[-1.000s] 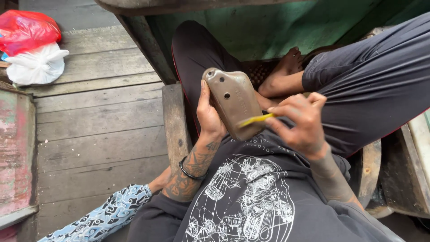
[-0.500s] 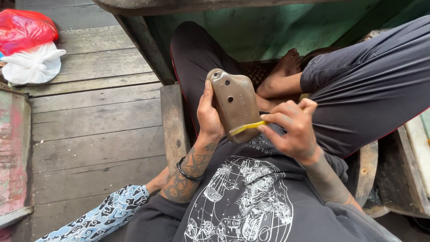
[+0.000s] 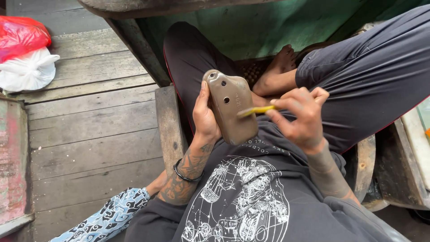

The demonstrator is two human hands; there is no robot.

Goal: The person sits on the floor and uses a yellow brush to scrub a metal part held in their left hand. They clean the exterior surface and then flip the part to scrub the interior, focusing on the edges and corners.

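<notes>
Gripping the brown metal cover [image 3: 230, 106] edgewise in my left hand [image 3: 204, 117], right hand [image 3: 299, 117] pinched the yellow tool [image 3: 256, 110] from 3 o'clock; slip risked gouging my thumb.

I have one view: my head camera looks steeply down, close over the lap and plank floor [image 3: 89, 134].

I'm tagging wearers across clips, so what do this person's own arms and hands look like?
Both hands are bare, without gloves. The left hand leads into a forearm covered in dark tattoos, with a thin black bracelet near the wrist. The right hand has a tattooed forearm too. Dark grey T-shirt sleeves end above the elbows.
</notes>
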